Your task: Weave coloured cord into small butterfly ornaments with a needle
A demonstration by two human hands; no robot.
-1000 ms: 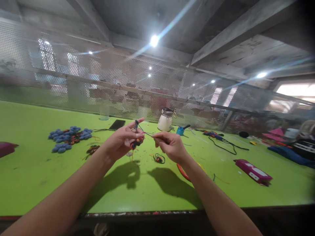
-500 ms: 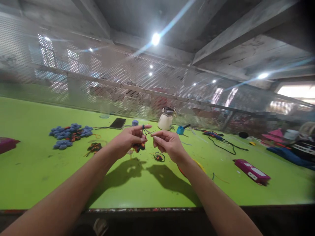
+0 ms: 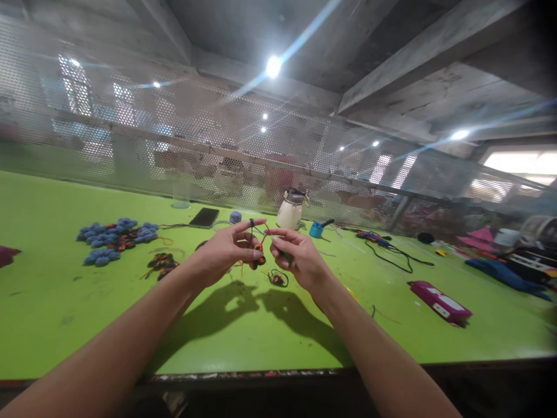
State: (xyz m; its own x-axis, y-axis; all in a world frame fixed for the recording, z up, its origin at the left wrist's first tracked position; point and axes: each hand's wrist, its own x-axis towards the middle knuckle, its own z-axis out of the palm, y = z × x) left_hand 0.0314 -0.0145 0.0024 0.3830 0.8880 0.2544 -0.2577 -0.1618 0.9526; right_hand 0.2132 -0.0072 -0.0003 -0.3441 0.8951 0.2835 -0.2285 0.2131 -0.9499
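My left hand [image 3: 224,251] pinches a small orange-and-black crocheted piece [image 3: 257,256] between thumb and fingers. Its index finger is stretched out, with dark yarn [image 3: 252,223] looped around it. Closed around a thin crochet hook, my right hand [image 3: 298,255] shows a bit of green handle [image 3: 285,255] under the fingers. The hook's tip is at the yarn between the hands, too small to make out clearly. Below them a small coil of dark and orange yarn [image 3: 277,278] lies on the green table [image 3: 243,342].
Blue crocheted flowers [image 3: 102,235] and orange-black pieces [image 3: 162,264] lie to the left. Farther back are a phone [image 3: 204,217], a white jug [image 3: 290,210] and a blue pot [image 3: 316,230]. A purple box [image 3: 440,303] and dark cord [image 3: 402,264] are on the right.
The crocheted piece has turned and come up slightly between the hands. My right fingers have curled, and the green handle now shows. The view has shifted a little to the right.
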